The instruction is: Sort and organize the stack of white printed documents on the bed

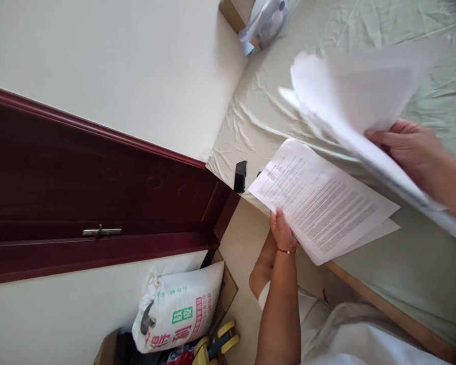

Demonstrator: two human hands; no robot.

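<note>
My left hand grips the near edge of a few printed sheets, its thumb on top and its other fingers underneath. Dense lines of text cover the top sheet. To the right, my right hand is closed on a thicker stack of papers, with the thumb on the upper face. This stack is raised above the bed, its pages fanned and blurred by motion at the far end. The two bundles are apart from each other. A red string bracelet circles my left wrist.
A bed with a pale green sheet lies beneath the papers. Near its corner is a black object. A plastic bag sits by a cardboard box. On the left are a dark red door and a full white sack.
</note>
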